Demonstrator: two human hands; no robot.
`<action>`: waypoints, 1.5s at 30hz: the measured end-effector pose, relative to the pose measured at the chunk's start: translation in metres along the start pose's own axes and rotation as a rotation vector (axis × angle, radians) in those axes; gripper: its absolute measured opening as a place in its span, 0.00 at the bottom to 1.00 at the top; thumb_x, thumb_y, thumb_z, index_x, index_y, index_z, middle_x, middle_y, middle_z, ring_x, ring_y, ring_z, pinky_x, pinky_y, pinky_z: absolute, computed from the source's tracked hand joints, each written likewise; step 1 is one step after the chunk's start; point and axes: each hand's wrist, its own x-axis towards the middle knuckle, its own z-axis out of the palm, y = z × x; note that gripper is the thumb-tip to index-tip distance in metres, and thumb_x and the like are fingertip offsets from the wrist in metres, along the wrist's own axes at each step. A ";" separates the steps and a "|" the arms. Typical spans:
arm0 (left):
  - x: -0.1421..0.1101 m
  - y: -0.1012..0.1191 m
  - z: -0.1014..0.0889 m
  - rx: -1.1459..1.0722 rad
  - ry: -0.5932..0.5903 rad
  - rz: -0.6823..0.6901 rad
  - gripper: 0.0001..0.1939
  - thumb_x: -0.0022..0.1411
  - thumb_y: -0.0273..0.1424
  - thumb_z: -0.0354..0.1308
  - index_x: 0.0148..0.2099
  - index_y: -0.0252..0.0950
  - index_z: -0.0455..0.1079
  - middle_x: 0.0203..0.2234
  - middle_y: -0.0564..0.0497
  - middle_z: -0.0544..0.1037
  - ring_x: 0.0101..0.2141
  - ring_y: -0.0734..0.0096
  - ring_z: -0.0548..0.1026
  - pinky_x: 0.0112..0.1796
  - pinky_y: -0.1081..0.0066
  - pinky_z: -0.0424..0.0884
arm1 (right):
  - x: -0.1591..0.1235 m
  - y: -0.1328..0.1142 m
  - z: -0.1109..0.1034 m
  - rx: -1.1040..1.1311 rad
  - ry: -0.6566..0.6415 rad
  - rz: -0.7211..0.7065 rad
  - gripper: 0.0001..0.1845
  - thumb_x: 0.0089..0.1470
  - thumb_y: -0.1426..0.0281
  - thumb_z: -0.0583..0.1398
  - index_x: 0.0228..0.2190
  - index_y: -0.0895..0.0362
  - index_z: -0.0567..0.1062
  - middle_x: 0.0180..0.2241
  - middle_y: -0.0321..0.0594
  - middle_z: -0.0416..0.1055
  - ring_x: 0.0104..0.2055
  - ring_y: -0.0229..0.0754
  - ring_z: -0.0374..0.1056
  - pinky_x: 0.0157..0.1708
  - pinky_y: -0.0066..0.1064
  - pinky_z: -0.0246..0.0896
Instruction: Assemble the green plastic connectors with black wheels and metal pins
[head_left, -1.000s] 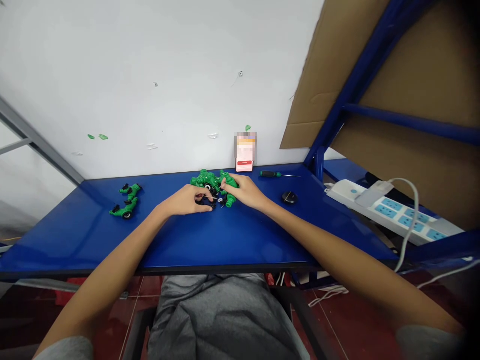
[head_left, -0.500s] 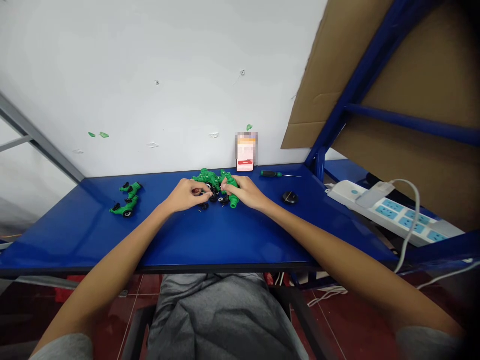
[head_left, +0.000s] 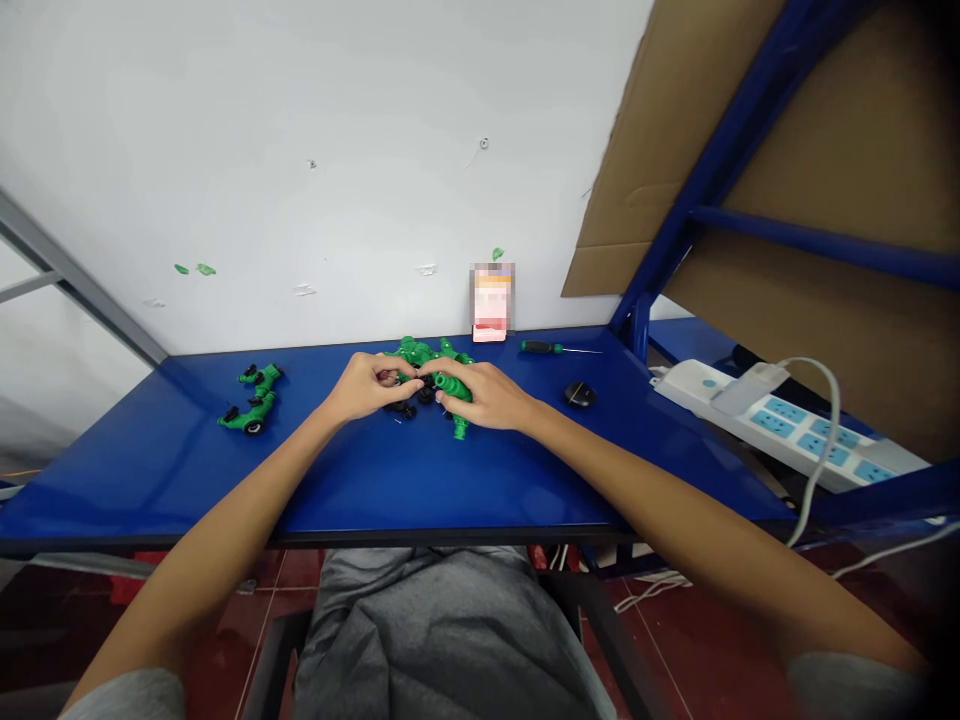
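Note:
Near the back of the blue table (head_left: 360, 480), my right hand (head_left: 487, 393) is closed around a green plastic toy part (head_left: 455, 388), its lower end pointing toward me. Just left of it, my left hand (head_left: 367, 385) is pinched, thumb and fingertips together; anything between them is too small to make out. The fingertips of both hands almost meet. Beneath and behind them lies a pile of green toy parts (head_left: 416, 350) and small black pieces (head_left: 405, 410), partly hidden by my fingers.
Two green toy vehicles with black wheels (head_left: 251, 410) stand at the left. On the right lie a screwdriver (head_left: 544, 348) and a round black object (head_left: 580, 394). A phone (head_left: 490, 305) leans on the wall. A white power strip (head_left: 780, 420) sits beyond the table's right side.
My right hand has moved slightly left and toward me, tilting the green part. Its fingertips are now close to those of my left hand, which has hardly moved.

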 end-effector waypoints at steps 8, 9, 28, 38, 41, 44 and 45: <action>0.000 -0.002 0.001 0.045 -0.008 0.032 0.15 0.63 0.42 0.66 0.36 0.34 0.83 0.17 0.60 0.55 0.24 0.76 0.53 0.31 0.70 0.57 | 0.001 -0.001 0.000 -0.054 -0.018 -0.032 0.24 0.65 0.65 0.57 0.61 0.51 0.74 0.30 0.34 0.79 0.25 0.39 0.68 0.32 0.31 0.56; 0.000 -0.002 0.001 0.055 -0.006 0.039 0.15 0.63 0.42 0.66 0.36 0.34 0.83 0.17 0.60 0.55 0.24 0.76 0.53 0.31 0.71 0.58 | 0.001 -0.001 0.000 -0.051 -0.019 -0.027 0.24 0.65 0.65 0.57 0.60 0.51 0.74 0.29 0.34 0.79 0.25 0.39 0.68 0.31 0.31 0.56; 0.000 -0.002 0.001 0.144 -0.023 0.059 0.15 0.64 0.43 0.65 0.35 0.36 0.82 0.16 0.60 0.58 0.22 0.77 0.55 0.36 0.70 0.64 | 0.001 -0.001 0.004 -0.098 -0.003 -0.008 0.24 0.62 0.66 0.58 0.59 0.49 0.73 0.31 0.34 0.77 0.27 0.41 0.68 0.32 0.32 0.55; 0.000 -0.003 0.000 0.158 -0.006 0.047 0.16 0.64 0.44 0.65 0.37 0.36 0.83 0.16 0.59 0.60 0.23 0.75 0.56 0.35 0.70 0.63 | 0.001 0.003 0.002 -0.073 0.010 -0.003 0.27 0.61 0.65 0.58 0.61 0.48 0.71 0.34 0.35 0.77 0.27 0.41 0.67 0.33 0.31 0.56; 0.000 -0.005 0.001 0.164 -0.015 0.066 0.15 0.64 0.43 0.65 0.37 0.36 0.83 0.16 0.60 0.59 0.23 0.76 0.55 0.36 0.69 0.63 | 0.001 0.003 0.001 -0.101 0.014 -0.028 0.26 0.61 0.66 0.58 0.60 0.49 0.73 0.31 0.34 0.76 0.27 0.40 0.66 0.34 0.31 0.56; 0.000 -0.006 0.001 0.166 -0.020 0.079 0.14 0.65 0.42 0.64 0.38 0.36 0.83 0.17 0.60 0.59 0.23 0.76 0.55 0.36 0.69 0.63 | 0.000 0.002 0.000 -0.079 0.055 -0.009 0.33 0.61 0.66 0.58 0.67 0.50 0.66 0.31 0.32 0.76 0.23 0.38 0.60 0.33 0.30 0.57; 0.000 -0.006 0.000 0.166 -0.016 0.078 0.14 0.66 0.41 0.64 0.38 0.36 0.83 0.17 0.60 0.59 0.23 0.76 0.55 0.36 0.69 0.63 | 0.000 0.002 -0.001 -0.077 0.063 -0.013 0.33 0.61 0.66 0.58 0.67 0.50 0.66 0.32 0.33 0.76 0.23 0.37 0.60 0.33 0.30 0.57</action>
